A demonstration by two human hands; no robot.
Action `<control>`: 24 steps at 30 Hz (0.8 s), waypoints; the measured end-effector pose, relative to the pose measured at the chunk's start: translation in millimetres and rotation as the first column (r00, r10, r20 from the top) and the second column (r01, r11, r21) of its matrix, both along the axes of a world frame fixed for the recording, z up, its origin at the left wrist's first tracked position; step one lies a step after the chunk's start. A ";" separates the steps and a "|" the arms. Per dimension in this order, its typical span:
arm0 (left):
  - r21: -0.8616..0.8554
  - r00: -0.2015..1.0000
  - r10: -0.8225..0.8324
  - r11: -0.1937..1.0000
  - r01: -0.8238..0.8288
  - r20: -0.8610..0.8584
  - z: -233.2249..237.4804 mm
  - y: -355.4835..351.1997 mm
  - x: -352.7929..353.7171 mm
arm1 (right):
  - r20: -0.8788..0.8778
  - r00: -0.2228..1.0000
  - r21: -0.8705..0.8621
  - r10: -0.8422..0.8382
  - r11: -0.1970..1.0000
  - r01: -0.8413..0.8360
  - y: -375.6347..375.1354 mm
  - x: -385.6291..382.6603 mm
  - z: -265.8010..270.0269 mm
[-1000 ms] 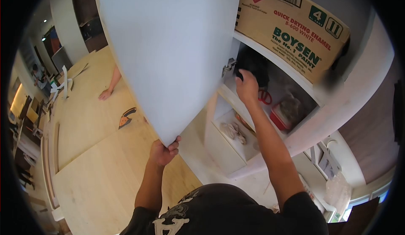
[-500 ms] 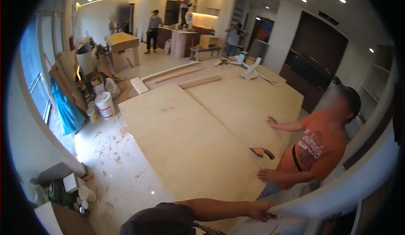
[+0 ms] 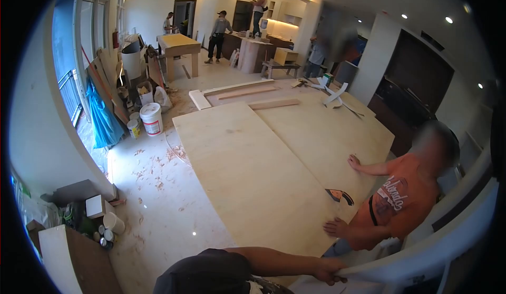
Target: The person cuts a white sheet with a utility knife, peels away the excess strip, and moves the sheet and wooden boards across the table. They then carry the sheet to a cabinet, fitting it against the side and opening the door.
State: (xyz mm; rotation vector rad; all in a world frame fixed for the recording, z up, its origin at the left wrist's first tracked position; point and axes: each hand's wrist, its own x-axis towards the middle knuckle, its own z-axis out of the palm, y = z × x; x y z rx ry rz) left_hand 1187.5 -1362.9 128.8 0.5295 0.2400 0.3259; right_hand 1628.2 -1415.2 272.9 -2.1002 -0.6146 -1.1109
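My left arm reaches across the bottom of the view from a dark sleeve. At its end, my left hand [image 3: 329, 270] is closed, its fingers curled at the near end of a long white panel [image 3: 421, 259]. My right hand is out of view. Beyond my arm lies a large pale plywood sheet [image 3: 247, 162], beside a second sheet [image 3: 316, 130]. A hand saw [image 3: 340, 196] with an orange and black handle rests on the plywood. Across from me, a co-worker in an orange shirt [image 3: 403, 196] has both hands flat on the sheets.
Wood strips [image 3: 274, 104] and curled white offcuts [image 3: 336, 96] lie at the far end. To the left stand a white bucket [image 3: 152, 120], a blue plastic bag [image 3: 103, 117] and several cans [image 3: 105, 236]. Shavings litter the floor. Other people work at the back.
My view has turned a little left, so the room sits further right in the picture. My left hand stays at the panel's end. The co-worker's hands remain on the plywood.
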 end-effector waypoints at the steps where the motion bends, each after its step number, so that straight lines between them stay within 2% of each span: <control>1: 0.013 1.000 -0.005 1.000 0.005 0.001 -4.0 -2.3 0.8 | 0.012 0.999 0.055 -0.042 0.998 0.041 -9.8 -7.5 6.4; 3: 0.035 0.999 -0.026 0.999 0.026 -0.021 3.0 -18.9 1.0 | 0.044 0.991 0.206 -0.126 0.972 0.114 -32.5 -32.6 24.0; 5: 0.059 0.997 -0.048 0.997 0.052 -0.064 40.6 -39.7 -16.8 | 0.083 0.977 0.350 -0.195 0.924 0.154 -59.3 -68.3 37.6; 7: 0.082 0.993 -0.084 0.992 0.091 -0.080 47.8 -54.9 -14.6 | 0.152 0.961 0.423 -0.233 0.894 0.150 -86.3 -115.1 38.9; 8: 0.086 0.992 -0.104 0.990 0.111 -0.077 43.1 -60.4 -9.3 | 0.225 0.949 0.386 -0.221 0.914 0.121 -99.3 -142.8 33.9; 9: 0.087 0.988 -0.135 0.986 0.141 -0.078 38.3 -68.5 -4.7 | 0.365 0.913 0.261 -0.180 0.962 0.085 -115.5 -171.6 24.8; 10: 0.169 0.985 -0.126 0.975 0.145 -0.122 43.4 -78.4 -7.5 | 0.421 0.898 0.209 -0.127 0.977 0.040 -128.8 -207.3 15.4; 12: 0.333 0.974 -0.126 0.925 0.184 -0.189 57.1 -87.6 -11.0 | 0.322 0.946 -0.068 -0.031 0.996 0.056 -165.6 -262.5 -5.6; 13: 0.266 0.962 -0.199 0.933 0.244 -0.186 59.5 -92.6 -7.1 | 0.056 0.998 -0.081 0.001 0.997 0.004 -182.0 -289.9 -14.1; 14: 0.201 0.949 -0.258 0.935 0.293 -0.182 61.5 -95.4 -3.9 | 0.101 0.995 -0.276 -0.006 0.961 0.034 -205.2 -292.8 -37.2; 15: 0.139 0.934 -0.307 0.932 0.333 -0.180 60.4 -99.3 0.0 | 0.006 1.000 -0.356 -0.030 0.934 0.030 -231.7 -297.8 -69.8; 16: 0.225 0.930 -0.340 0.904 0.364 -0.142 45.0 -105.5 10.1 | -0.089 0.995 -0.429 -0.052 0.903 0.009 -254.6 -307.6 -90.0; 17: 0.307 0.906 -0.387 0.853 0.422 -0.171 46.4 -111.4 19.1 | -0.134 0.978 -0.288 0.161 0.938 -0.194 -261.9 -336.4 -71.0; 18: 0.390 0.889 -0.413 0.799 0.458 -0.198 51.0 -115.8 27.6 | -0.187 0.965 -0.289 0.185 0.928 -0.234 -285.6 -339.0 -101.9; 19: 0.466 0.876 -0.425 0.742 0.481 -0.228 53.8 -120.2 35.5 | -0.239 0.968 -0.516 0.076 0.834 -0.193 -302.3 -358.7 -103.2; 20: 0.602 0.884 -0.420 0.659 0.452 -0.204 51.6 -129.7 48.3 | -0.164 0.970 -0.514 0.179 0.824 -0.239 -330.3 -349.5 -156.5; 22: 0.698 0.905 -0.380 0.596 0.397 -0.190 26.8 -161.5 89.9 | -0.442 0.863 -0.496 0.243 0.736 -0.461 -349.7 -360.6 -171.4; 24: 0.753 0.919 -0.327 0.543 0.372 -0.218 24.0 -182.9 116.2 | -0.613 0.731 -0.393 0.299 0.687 -0.611 -353.2 -364.7 -179.2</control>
